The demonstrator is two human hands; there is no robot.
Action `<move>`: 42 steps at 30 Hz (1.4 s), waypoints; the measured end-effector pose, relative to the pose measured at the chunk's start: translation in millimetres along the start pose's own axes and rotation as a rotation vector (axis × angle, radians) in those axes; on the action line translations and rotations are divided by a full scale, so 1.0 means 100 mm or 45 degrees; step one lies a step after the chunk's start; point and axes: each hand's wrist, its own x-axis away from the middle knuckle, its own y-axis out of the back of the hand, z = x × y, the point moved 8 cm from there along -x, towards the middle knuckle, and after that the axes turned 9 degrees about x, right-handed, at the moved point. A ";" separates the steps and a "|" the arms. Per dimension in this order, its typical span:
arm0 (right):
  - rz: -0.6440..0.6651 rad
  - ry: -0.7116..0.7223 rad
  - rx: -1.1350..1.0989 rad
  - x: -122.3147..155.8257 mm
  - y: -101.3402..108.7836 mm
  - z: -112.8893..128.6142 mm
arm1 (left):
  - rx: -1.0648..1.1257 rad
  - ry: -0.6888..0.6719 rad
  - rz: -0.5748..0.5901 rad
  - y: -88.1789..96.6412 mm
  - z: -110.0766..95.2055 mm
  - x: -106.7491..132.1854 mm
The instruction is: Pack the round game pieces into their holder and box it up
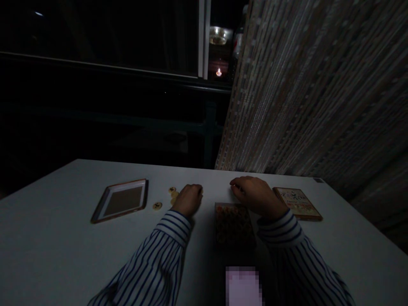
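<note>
My left hand rests on the white table with its fingers curled under, right next to several small round wooden discs marked with dark characters; one disc lies a little apart. My right hand lies knuckles up with fingers bent down onto the table; what is under them is hidden. Between my wrists sits a small open box filled with more discs. Both sleeves are white with blue stripes.
A flat tray-like lid with a brown rim lies at the left. A printed box lid lies at the right. A woven blind hangs behind right. A dark window is behind, and a small flame glows far off.
</note>
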 end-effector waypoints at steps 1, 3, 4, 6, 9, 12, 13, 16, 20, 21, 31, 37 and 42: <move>0.008 0.003 -0.001 0.00 -0.01 0.00 | 0.006 -0.006 0.003 0.01 -0.01 0.00; 0.024 0.004 0.003 0.00 -0.02 0.00 | 0.012 -0.017 0.001 0.02 -0.03 0.00; 0.029 0.002 0.006 0.00 -0.02 0.00 | 0.011 -0.022 0.003 0.03 -0.04 0.00; 0.028 0.003 0.006 0.00 -0.02 0.01 | 0.005 -0.026 0.000 0.03 -0.05 0.00; 0.021 0.020 0.005 0.00 -0.02 0.02 | -0.015 -0.039 -0.012 0.01 -0.05 0.00; 0.024 0.020 0.013 0.01 -0.02 0.03 | -0.034 -0.056 -0.032 -0.01 -0.04 -0.01; 0.025 0.019 0.014 0.01 -0.02 0.03 | -0.037 -0.056 -0.033 -0.02 -0.03 -0.01; 0.029 0.011 0.015 0.01 -0.01 0.02 | -0.033 -0.037 -0.032 -0.01 -0.03 -0.01; 0.034 -0.007 0.022 0.02 0.00 0.01 | 0.001 -0.032 -0.073 0.07 -0.06 -0.01; 0.030 -0.009 0.021 0.02 0.01 0.01 | 0.017 -0.043 -0.102 0.11 -0.07 -0.02; -0.029 -0.006 0.001 0.04 0.07 0.01 | 0.221 -0.186 -0.289 0.43 -0.32 0.02; -0.077 -0.020 -0.014 0.05 0.11 0.00 | 0.263 -0.290 -0.305 0.57 -0.52 0.07; -0.139 -0.018 -0.088 0.06 0.15 0.01 | 0.278 -0.355 -0.298 0.62 -0.61 0.10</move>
